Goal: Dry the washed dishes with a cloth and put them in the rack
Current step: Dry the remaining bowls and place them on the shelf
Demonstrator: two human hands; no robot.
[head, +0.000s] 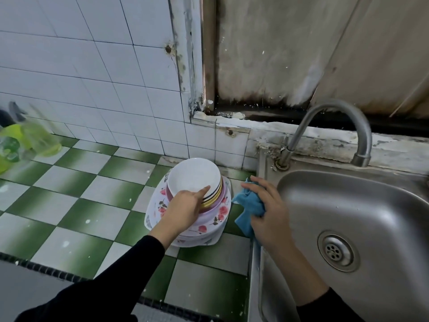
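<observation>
The left hand (183,209) grips the bowl (193,176) by its rim, tilted atop the stack (221,211) on the table (92,205) by the sink (336,189); the right hand (269,219) clutches the cloth (248,212) just beside; drying looks about to begin, needing bowl lifted to meet cloth.

A stack of plates (209,219) sits on the desk (92,219), just left of the sink (383,205), with the wall (92,77) behind. A bowl (193,180) rests on top of the stack. The left grip (183,208) lies over the stack's near side and holds the bowl's near rim. Between stack and sink, the right grip (267,212) holds a cloth (248,205) above the desk's right edge. The tap (334,122) stands at the sink's far left corner; the drain (337,251) lies in the basin. Bottles (39,138) stand at the desk's far left
</observation>
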